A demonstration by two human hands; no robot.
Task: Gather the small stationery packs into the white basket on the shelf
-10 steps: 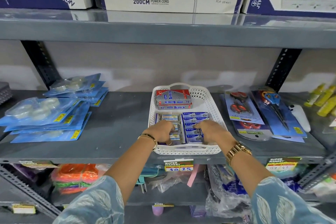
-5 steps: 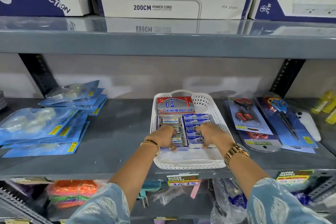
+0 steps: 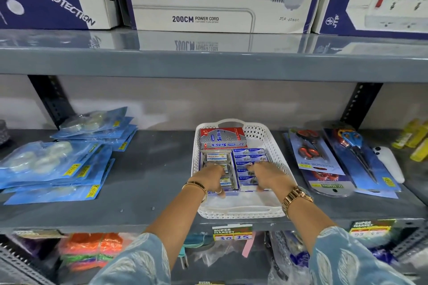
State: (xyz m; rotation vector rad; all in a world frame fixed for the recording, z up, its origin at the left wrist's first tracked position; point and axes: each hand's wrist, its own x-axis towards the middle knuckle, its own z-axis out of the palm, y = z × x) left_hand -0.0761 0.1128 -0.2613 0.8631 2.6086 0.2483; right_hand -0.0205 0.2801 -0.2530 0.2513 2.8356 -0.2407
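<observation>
The white basket stands on the grey shelf, with its near end bare. At its far end lies a red and grey box. In front of the box are two rows: clear small packs on the left and blue small packs on the right. My left hand lies over the near clear packs, thumb at their front end. My right hand covers the near blue packs, fingers spread and thumb at their front.
Blue tape blister packs are stacked left of the basket. Scissor cards and a white object lie to its right. The upper shelf, just above, carries power cord boxes. Price tags hang on the shelf's front edge.
Both hands have slid the two rows of packs from the basket's near end towards the back, against the red and grey box. The view has tilted upward.
</observation>
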